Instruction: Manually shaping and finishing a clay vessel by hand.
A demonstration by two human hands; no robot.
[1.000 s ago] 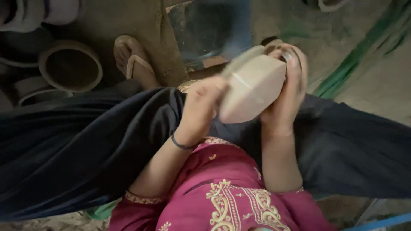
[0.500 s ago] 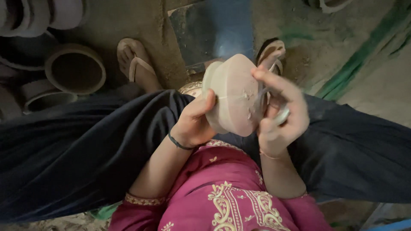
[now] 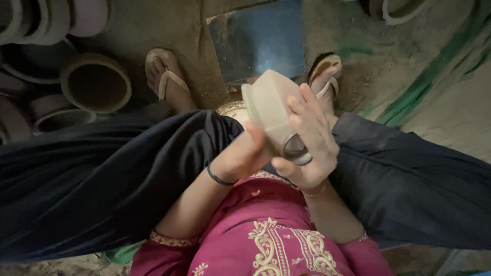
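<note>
Head view, looking down onto the lap. Landmark: the pot [image 3: 268,105], a pale unfired clay vessel with faceted sides, held in the air over the knees, tilted, its small dark mouth turned toward the body.

Left hand [image 3: 243,156]: just below and left of the pot, fingers curled, thumb pressed against the pot's lower side. Grip pressed on the pot. A thin dark bangle [image 3: 217,178] sits at the wrist.

Right hand [image 3: 309,140]: on the right of the pot, fingers spread across its face, thumb under the mouth. Grip wrapped on the pot; what lies between thumb and rim cannot be told.

Around the pot:
- Beyond it, on the dirt floor [image 3: 169,25], a blue slab [image 3: 263,41].
- Left and right of the slab, two feet in sandals [image 3: 166,82].
- Far left of the pot, stacked clay rings and bowls [image 3: 94,84], rims up.
- Right of the pot, a green strip [image 3: 429,84] on the floor.
- Below the pot, dark trousers [image 3: 102,179] and a magenta tunic [image 3: 266,230] with gold embroidery.
</note>
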